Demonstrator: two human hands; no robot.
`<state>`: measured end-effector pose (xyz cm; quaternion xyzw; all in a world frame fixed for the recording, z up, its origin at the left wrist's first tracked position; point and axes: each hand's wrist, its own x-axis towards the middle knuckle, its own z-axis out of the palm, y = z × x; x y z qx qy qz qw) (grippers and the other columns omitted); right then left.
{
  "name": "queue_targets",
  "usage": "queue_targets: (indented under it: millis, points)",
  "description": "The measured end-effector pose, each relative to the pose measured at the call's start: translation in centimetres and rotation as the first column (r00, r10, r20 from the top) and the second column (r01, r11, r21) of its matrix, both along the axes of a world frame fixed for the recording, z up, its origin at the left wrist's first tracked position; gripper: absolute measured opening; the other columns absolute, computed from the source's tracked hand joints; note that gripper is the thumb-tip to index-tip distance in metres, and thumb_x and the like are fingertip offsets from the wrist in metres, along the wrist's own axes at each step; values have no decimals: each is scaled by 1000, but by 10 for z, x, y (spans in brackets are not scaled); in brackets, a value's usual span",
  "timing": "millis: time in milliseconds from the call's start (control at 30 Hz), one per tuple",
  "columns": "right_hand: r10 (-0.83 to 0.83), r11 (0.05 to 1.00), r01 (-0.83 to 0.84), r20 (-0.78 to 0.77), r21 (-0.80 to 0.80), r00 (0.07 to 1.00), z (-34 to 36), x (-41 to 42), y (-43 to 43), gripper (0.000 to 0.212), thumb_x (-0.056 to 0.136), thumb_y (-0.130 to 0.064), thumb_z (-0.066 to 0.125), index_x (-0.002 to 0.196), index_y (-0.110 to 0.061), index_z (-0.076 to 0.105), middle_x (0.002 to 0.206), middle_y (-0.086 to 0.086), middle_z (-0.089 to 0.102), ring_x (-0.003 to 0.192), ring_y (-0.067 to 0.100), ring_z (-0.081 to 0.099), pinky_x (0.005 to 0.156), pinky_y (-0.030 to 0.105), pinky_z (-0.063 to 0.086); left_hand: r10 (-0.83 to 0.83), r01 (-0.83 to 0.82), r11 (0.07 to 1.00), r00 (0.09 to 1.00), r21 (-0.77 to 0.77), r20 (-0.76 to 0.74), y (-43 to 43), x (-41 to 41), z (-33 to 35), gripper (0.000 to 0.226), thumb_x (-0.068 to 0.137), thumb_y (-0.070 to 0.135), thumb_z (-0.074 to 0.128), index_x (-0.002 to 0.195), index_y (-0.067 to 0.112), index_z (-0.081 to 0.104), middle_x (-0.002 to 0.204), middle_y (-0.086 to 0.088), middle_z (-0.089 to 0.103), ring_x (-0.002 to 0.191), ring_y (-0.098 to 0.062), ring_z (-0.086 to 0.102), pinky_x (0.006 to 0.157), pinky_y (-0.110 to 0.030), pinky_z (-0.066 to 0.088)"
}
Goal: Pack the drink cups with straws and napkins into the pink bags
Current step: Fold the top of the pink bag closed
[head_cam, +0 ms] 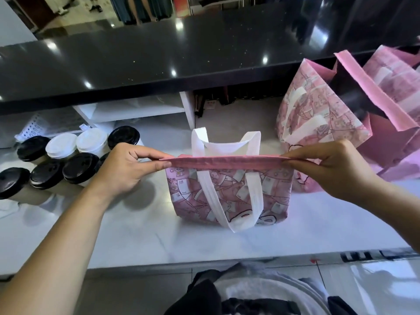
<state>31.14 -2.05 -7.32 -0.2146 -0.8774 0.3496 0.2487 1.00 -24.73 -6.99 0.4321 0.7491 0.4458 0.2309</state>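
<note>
A pink patterned bag with white handles stands upright on the white counter in the middle. Its top edge is pulled flat and closed. My left hand pinches the left end of that top edge, and my right hand pinches the right end. Several lidded drink cups, some with black lids and some with white, stand grouped at the left, just behind my left hand. No straws or napkins show.
More pink bags stand open at the right, close to my right hand. A raised black countertop runs across the back. Under it sits a white shelf divider. A white perforated basket lies behind the cups.
</note>
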Motion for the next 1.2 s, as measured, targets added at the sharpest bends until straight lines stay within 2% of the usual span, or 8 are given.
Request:
queue_targets:
  millis: [167, 267, 367, 467, 600, 800, 1033, 1200]
  points:
    - [-190, 980, 183, -84, -82, 978, -17, 1, -15, 28, 81, -15, 78, 108, -19, 75, 89, -32, 71, 86, -7, 69, 81, 12, 53, 0, -24, 992, 982, 126, 188, -3, 4, -10, 24, 74, 14, 75, 90, 30, 81, 92, 8, 79, 85, -3, 71, 81, -14, 53]
    - [-360, 896, 276, -206, -349, 910, -24, 4, -34, 28, 80, -8, 78, 107, -13, 74, 97, -5, 76, 85, 8, 73, 85, 24, 58, 79, -158, 963, 942, 221, 327, -9, 16, -24, 31, 79, 13, 73, 109, 24, 74, 100, 5, 76, 91, -4, 68, 82, -14, 52]
    - [-500, 737, 306, -182, -603, 847, -29, -1, -53, 13, 86, -5, 73, 91, -16, 75, 85, -3, 76, 82, 17, 70, 86, 39, 60, 132, -282, 926, 866, 253, 483, -16, 27, -43, 29, 83, 17, 75, 111, 21, 71, 112, -5, 73, 108, -20, 67, 100, -36, 52]
    - [-517, 623, 274, -123, -733, 847, -25, -9, -59, 11, 91, -4, 65, 89, -11, 73, 79, -1, 74, 78, 15, 69, 78, 31, 61, 104, -296, 928, 789, 227, 606, -16, 34, -52, 25, 81, 29, 81, 104, 20, 75, 106, -4, 75, 102, -20, 68, 94, -38, 53]
    - [-469, 572, 242, -71, -784, 880, -21, -11, -55, 8, 92, -10, 64, 91, -10, 72, 82, 0, 75, 79, 15, 70, 76, 31, 60, 55, -226, 950, 798, 214, 600, -11, 31, -51, 33, 80, 29, 75, 108, 12, 74, 106, -7, 76, 99, -21, 69, 89, -33, 54]
    - [-428, 480, 171, -60, -861, 902, -23, 2, -52, 33, 55, -35, 81, 78, -12, 78, 89, 3, 75, 91, 17, 69, 85, 40, 59, 2, -174, 956, 810, 237, 587, -8, 15, -49, 23, 68, 27, 80, 89, 18, 82, 94, -4, 79, 90, -19, 73, 91, -32, 54]
    - [-523, 386, 166, -68, -907, 849, -30, 9, -91, 24, 64, -29, 78, 81, -13, 73, 88, 4, 75, 90, 17, 69, 81, 38, 59, -26, -144, 963, 791, 228, 612, -18, 8, -55, 24, 71, 24, 78, 93, 17, 80, 98, -4, 78, 94, -19, 71, 89, -31, 56]
    - [-540, 207, 128, -4, -970, 842, -37, 6, -158, 23, 78, -11, 63, 99, -5, 69, 100, 13, 74, 88, 22, 71, 84, 47, 54, 211, -310, 945, 816, 100, 539, -33, 15, -68, 42, 89, 7, 70, 126, 25, 63, 120, 3, 67, 105, -8, 64, 94, -27, 52]
